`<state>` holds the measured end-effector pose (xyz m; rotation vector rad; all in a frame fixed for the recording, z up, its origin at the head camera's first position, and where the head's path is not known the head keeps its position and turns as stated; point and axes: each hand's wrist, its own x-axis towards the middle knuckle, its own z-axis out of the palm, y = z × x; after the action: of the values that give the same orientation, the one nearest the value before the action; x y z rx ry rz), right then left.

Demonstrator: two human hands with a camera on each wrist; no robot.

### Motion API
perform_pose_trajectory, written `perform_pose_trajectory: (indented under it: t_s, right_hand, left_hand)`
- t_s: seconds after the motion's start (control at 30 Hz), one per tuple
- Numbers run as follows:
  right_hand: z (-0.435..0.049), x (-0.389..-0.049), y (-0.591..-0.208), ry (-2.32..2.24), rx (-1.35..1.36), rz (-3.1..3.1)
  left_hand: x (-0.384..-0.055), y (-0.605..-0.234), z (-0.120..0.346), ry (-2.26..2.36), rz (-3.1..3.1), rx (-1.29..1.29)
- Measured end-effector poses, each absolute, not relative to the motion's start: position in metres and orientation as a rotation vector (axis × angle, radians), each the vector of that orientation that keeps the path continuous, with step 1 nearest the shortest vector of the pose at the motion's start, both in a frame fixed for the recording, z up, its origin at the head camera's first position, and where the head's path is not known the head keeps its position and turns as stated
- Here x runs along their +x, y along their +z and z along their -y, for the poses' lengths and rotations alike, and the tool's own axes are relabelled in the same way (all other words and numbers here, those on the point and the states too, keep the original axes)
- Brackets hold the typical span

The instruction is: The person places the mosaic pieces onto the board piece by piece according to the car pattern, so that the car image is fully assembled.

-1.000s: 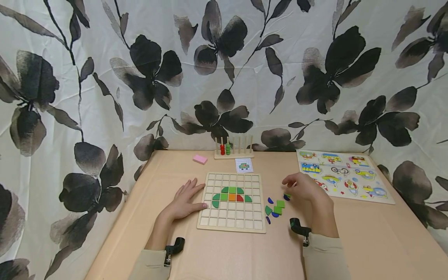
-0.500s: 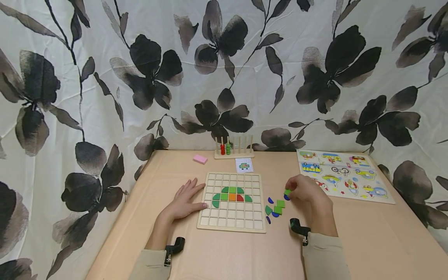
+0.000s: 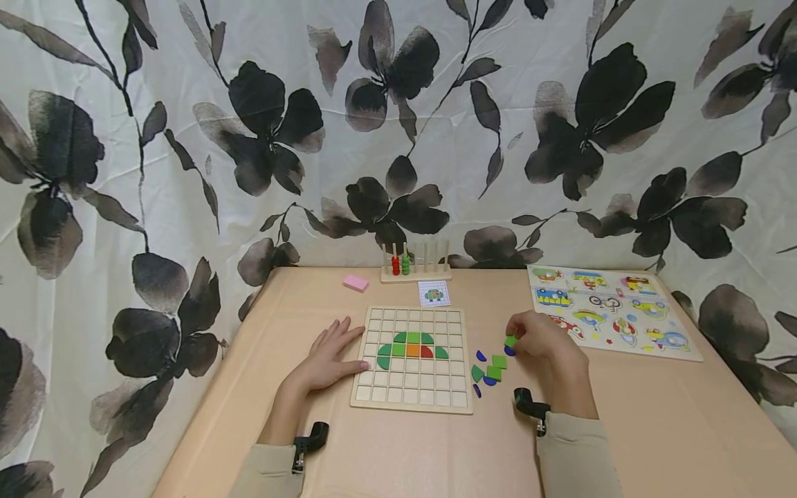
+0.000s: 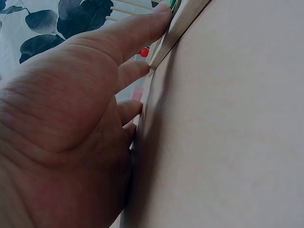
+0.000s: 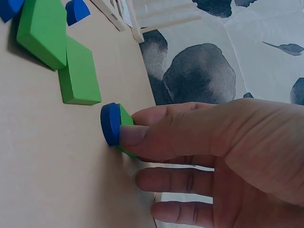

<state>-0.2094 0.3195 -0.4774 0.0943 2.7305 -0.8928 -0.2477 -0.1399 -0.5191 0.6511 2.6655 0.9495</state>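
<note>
A wooden grid board (image 3: 411, 398) lies in the middle of the table, with green, orange and red tiles forming a dome shape. At its left edge my left hand (image 3: 330, 356) lies with fingers spread, its thumb and index fingertips touching the frame. To the right of the board, my right hand (image 3: 544, 335) pinches a green square tile (image 5: 126, 116) between thumb and fingers. Against that tile is a blue half-round tile (image 5: 110, 124), its curved side facing away from the hand. Several loose tiles lie between board and hand, among them a green square (image 3: 499, 362) and a green quarter-round (image 3: 477, 374).
Behind the board are a pattern card (image 3: 434, 294), a peg stand (image 3: 416, 279) with red and green beads, and a pink block (image 3: 355, 283). A vehicle picture board (image 3: 623, 318) lies at the back right. A floral curtain (image 3: 486, 159) hangs behind the table.
My right hand has moved slightly down onto the green square tile, and its fingers have come together on it. More of the tile now shows below the fingertips. The left hand has stayed in place.
</note>
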Motion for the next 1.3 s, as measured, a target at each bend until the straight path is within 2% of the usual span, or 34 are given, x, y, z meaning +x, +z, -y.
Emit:
perform_pose_trajectory:
  t_s: [0.83, 1.1, 1.3]
  right_hand:
    - [-0.314, -0.212, -0.482, -1.047, 0.026, -2.783]
    - [-0.289, -0.221, -0.468, -1.5, -0.264, -2.662]
    - [-0.259, -0.223, -0.461, -1.593, -0.409, -2.559]
  left_hand:
    - [-0.246, -0.519, 0.138, 0.962, -2.679, 0.641]
    - [-0.247, -0.517, 0.137, 0.953, -2.673, 0.64]
    - [-0.248, -0.519, 0.138, 0.948, -2.674, 0.65]
